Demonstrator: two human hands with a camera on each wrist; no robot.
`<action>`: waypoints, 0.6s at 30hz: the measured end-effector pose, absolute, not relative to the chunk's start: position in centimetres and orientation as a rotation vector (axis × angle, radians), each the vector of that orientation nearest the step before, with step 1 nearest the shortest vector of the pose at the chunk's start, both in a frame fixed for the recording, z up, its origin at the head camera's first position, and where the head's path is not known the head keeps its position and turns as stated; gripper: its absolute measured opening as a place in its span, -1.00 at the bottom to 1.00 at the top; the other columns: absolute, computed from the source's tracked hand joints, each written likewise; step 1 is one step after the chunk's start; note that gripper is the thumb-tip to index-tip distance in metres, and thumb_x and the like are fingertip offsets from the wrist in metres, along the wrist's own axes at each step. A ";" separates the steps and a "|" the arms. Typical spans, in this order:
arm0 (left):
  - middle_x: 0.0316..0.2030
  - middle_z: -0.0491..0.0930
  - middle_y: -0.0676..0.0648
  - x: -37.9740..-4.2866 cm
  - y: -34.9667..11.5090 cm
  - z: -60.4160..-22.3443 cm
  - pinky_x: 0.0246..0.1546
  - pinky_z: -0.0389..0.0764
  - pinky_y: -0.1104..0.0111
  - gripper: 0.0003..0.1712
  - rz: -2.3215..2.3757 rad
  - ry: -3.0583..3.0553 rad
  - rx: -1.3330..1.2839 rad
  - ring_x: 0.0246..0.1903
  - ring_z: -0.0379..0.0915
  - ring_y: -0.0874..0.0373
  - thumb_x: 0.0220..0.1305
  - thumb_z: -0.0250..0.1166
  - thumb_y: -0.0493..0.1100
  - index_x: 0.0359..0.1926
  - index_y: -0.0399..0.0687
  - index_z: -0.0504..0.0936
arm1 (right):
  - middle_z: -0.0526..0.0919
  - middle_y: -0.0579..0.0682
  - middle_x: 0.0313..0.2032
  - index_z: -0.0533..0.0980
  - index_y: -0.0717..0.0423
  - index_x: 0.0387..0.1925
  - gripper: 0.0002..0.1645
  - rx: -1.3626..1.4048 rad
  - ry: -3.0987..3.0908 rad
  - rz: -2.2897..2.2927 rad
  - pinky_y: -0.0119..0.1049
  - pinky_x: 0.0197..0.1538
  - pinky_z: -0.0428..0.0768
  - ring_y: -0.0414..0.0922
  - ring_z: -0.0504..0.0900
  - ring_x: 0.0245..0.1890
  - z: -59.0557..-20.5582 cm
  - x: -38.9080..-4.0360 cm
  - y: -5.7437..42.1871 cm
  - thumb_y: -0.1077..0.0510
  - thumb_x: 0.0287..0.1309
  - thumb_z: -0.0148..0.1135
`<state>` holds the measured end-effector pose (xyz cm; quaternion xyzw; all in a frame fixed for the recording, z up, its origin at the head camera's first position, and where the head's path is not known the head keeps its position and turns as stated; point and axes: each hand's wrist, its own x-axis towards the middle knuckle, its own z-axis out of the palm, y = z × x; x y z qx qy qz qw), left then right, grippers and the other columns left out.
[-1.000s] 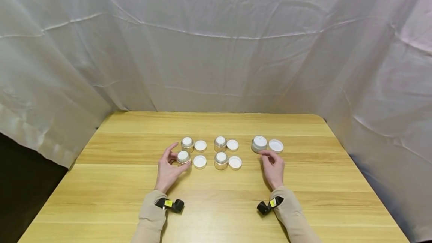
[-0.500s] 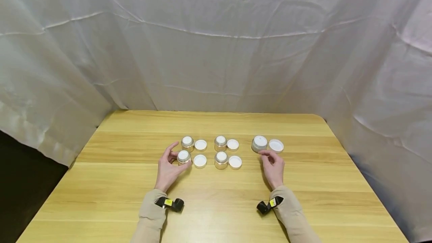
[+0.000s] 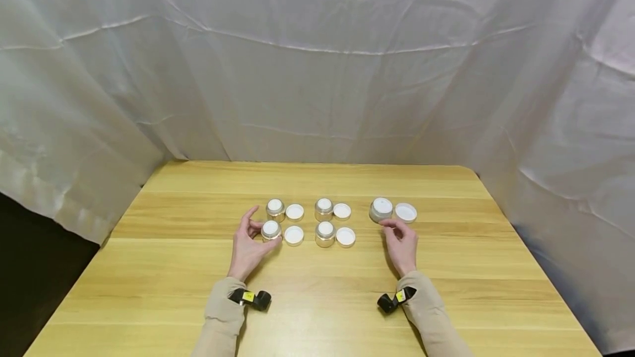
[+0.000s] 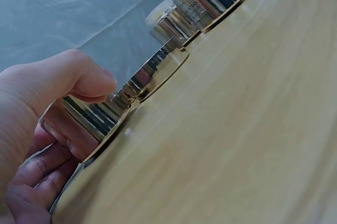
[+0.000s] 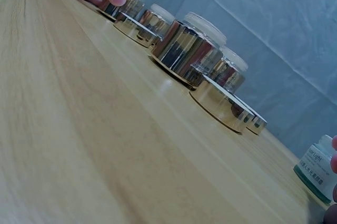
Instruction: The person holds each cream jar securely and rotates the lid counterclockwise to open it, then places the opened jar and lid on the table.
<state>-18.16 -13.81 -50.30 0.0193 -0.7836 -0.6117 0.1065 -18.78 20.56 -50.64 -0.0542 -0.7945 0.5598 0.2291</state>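
Note:
My left hand holds the front-left gold cosmetic jar, thumb on its near right side and fingers at its far left. In the left wrist view, this shiny jar stands upright, its base at the tabletop. To its right lies an upturned lid, white inside. My right hand rests just in front of a wider, pale frosted jar, fingers loosely bent. The right wrist view shows printed lettering on that jar, with fingertips at its edge. Its white lid lies to the right.
Behind the held jar stands another gold jar with a lid. Two more gold jars, one at the back and one in front, stand mid-table beside their lids. A pale curtain surrounds the wooden table.
The front-left gold jar has shifted slightly to the right in my left hand's grip. My right hand, the other jars and the lids stay where they were.

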 end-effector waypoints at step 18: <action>0.34 0.24 -0.31 -18.1 -16.3 -49.0 0.59 0.17 0.01 0.28 -2.108 -2.422 -0.001 0.41 0.18 -0.22 0.16 0.47 -0.26 0.60 -0.03 -0.31 | 0.73 0.19 -0.20 0.64 0.23 -0.05 -0.76 -0.046 -2.418 1.531 -0.67 -0.22 0.55 -0.44 0.57 -0.41 -50.2 -17.7 22.8 0.21 0.33 0.23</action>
